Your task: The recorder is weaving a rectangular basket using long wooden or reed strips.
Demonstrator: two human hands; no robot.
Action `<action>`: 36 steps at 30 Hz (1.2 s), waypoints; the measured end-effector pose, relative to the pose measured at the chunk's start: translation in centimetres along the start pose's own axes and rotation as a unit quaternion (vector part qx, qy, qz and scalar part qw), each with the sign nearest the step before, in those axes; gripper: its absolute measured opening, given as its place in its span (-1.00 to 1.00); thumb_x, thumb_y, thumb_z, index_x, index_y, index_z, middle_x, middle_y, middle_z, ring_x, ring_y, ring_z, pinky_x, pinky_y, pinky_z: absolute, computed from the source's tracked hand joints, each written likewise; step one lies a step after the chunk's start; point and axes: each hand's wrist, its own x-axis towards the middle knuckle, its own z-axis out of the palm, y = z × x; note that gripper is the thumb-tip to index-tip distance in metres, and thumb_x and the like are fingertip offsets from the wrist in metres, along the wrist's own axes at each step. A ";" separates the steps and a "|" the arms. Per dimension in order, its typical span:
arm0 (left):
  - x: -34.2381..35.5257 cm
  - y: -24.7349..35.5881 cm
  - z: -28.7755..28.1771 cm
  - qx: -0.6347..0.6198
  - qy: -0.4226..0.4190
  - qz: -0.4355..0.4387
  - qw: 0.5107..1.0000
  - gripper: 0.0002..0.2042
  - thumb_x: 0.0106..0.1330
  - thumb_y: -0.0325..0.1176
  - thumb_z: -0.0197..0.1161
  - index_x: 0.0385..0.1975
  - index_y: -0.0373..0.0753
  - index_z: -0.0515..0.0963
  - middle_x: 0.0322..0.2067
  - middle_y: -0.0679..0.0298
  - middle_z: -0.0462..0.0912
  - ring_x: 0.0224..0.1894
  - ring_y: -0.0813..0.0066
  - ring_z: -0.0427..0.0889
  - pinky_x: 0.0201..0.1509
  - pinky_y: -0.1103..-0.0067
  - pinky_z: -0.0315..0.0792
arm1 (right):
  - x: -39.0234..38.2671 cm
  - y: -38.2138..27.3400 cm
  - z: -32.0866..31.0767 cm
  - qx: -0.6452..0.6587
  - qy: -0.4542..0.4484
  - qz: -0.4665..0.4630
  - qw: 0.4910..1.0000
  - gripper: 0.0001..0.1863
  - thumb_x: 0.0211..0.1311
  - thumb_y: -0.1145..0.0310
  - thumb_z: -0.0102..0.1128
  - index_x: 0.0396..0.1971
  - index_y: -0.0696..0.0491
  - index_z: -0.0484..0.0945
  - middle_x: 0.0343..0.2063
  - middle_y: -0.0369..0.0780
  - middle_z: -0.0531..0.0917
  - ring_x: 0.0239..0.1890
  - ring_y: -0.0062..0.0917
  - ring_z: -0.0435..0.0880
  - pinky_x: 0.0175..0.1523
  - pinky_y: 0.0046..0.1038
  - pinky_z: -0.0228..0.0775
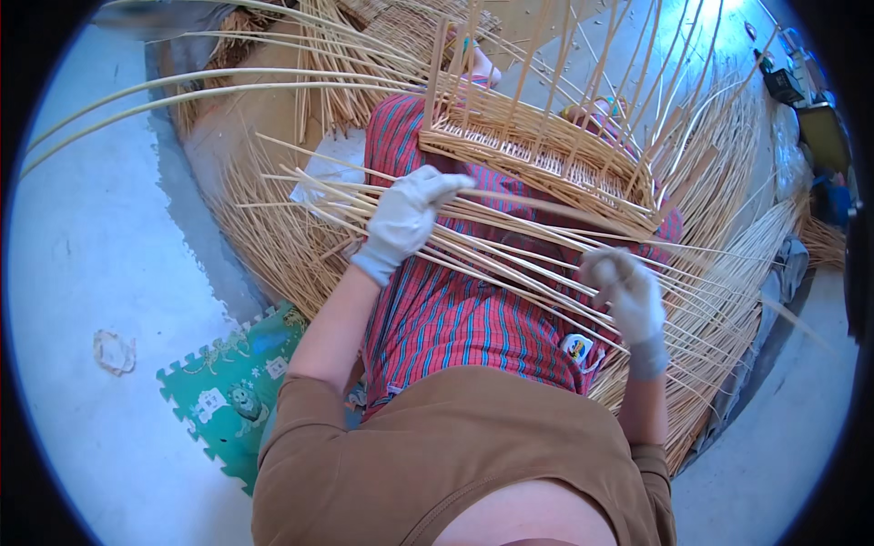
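My gloved left hand (408, 214) pinches a flat tan rattan strip (537, 208) that runs toward the right. My gloved right hand (624, 296) is at the right with bent, motion-blurred fingers; whether it grips anything cannot be told. Beneath both hands a loose bundle of pale rattan rods (496, 259) lies across my lap, over red striped cloth (464, 337). Just beyond, a partly woven rectangular basket (537, 143) rests on my legs, with tall stakes standing up from it.
Heaps of long rods (710, 355) lie on both sides. A green foam mat (218, 428) is at lower left on the pale floor (91, 255). Crumpled white scraps (114, 350) lie there. Dark objects (785, 84) line the upper right edge. Long curved canes (137, 97) reach out leftward.
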 end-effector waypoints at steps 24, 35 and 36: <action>-2.9 2.5 -6.6 0.179 0.275 0.013 0.945 -0.71 0.07 -0.74 0.08 -0.24 -0.34 0.59 -0.24 0.13 0.62 -0.13 0.25 0.64 0.08 0.46 0.53 | 4.2 5.9 3.6 -0.366 0.205 -0.318 0.851 -0.68 -0.03 0.32 0.52 -0.20 -0.09 0.74 -0.30 -0.30 0.69 -0.14 -0.30 0.66 0.02 -0.27 0.48; -0.6 -3.1 -4.3 0.113 0.161 0.027 0.980 -0.79 0.34 -0.55 0.25 -0.06 -0.21 0.65 -0.21 0.13 0.67 -0.04 0.33 0.62 0.09 0.45 0.51 | 1.7 -0.2 -3.9 -0.404 0.478 -0.318 0.712 -0.79 0.10 0.51 0.42 -0.24 -0.01 0.70 -0.25 -0.23 0.70 -0.17 -0.39 0.70 -0.03 -0.34 0.56; -0.2 -4.1 -3.5 -0.023 0.241 0.015 0.970 -0.77 0.34 -0.65 0.18 -0.09 -0.25 0.64 -0.27 0.22 0.65 -0.14 0.48 0.60 0.02 0.53 0.52 | 1.3 -0.6 -4.4 -0.350 0.521 -0.296 0.720 -0.81 0.15 0.51 0.41 -0.22 0.01 0.70 -0.20 -0.22 0.68 -0.15 -0.43 0.69 -0.03 -0.37 0.56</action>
